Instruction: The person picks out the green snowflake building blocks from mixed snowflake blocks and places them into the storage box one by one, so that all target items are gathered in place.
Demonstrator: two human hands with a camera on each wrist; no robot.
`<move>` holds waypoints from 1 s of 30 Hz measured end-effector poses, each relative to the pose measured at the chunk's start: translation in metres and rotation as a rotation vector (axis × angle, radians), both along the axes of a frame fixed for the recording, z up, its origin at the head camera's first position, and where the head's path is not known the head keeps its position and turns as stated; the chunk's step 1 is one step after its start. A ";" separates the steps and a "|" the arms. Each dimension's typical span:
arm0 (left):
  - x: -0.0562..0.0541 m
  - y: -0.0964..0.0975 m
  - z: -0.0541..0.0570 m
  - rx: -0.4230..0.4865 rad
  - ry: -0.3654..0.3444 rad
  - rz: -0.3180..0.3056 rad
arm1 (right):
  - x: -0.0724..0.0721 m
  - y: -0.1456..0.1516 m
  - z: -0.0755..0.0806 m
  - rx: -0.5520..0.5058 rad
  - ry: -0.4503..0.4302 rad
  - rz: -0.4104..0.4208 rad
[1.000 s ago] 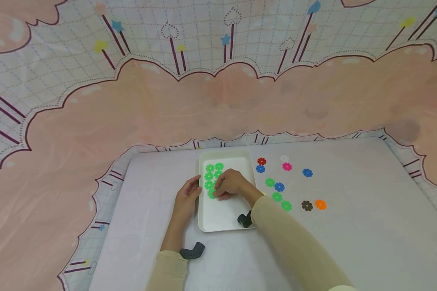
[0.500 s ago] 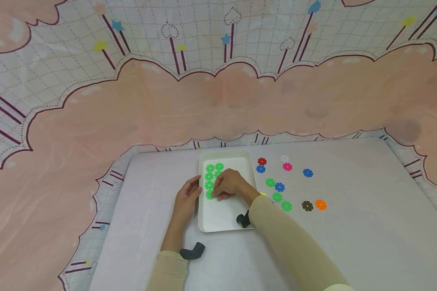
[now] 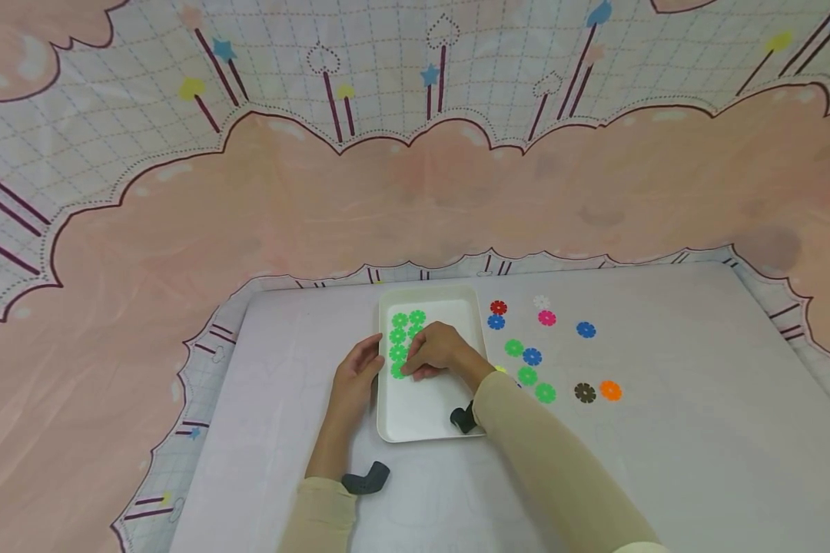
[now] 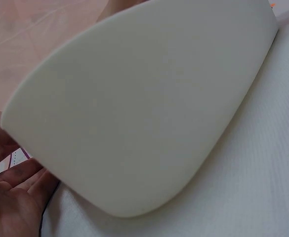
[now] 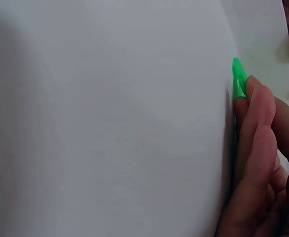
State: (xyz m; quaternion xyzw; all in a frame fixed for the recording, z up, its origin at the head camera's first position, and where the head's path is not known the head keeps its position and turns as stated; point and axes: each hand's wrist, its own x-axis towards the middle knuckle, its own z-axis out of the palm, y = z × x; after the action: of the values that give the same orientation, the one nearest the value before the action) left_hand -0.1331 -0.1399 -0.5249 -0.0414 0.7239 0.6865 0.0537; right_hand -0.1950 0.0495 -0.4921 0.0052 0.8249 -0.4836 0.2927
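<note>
Right hand point(image 3: 437, 349) pinches green disc point(image 5: 238, 70) between fingertips; relaxed left hand point(image 3: 354, 375) touches tray point(image 3: 418, 418).

The white worktop point(image 3: 719, 453) carries a white tray point(image 3: 415, 421). To its right lie flat notched discs: a red disc point(image 3: 499, 307) just above a blue disc point(image 3: 496, 322), a white disc point(image 3: 542, 302), a pink disc point(image 3: 546, 318), two more blue discs point(image 3: 585, 329), three green discs point(image 3: 545, 393), a brown disc point(image 3: 585, 392) near an orange disc point(image 3: 611, 391), and a partly hidden yellow disc point(image 3: 500, 369).
</note>
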 end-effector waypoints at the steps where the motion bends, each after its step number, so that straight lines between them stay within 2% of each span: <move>1: 0.000 0.000 0.000 -0.001 0.001 -0.001 | 0.000 0.000 0.000 -0.004 -0.002 0.000; 30: -0.002 -0.002 -0.004 -0.006 -0.009 -0.011 | 0.003 -0.004 -0.001 0.052 0.052 -0.027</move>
State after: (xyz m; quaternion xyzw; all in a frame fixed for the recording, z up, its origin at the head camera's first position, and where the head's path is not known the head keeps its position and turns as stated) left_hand -0.1351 -0.1418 -0.5286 -0.0406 0.7261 0.6838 0.0604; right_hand -0.1922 0.0458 -0.4931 0.0115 0.8442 -0.4661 0.2644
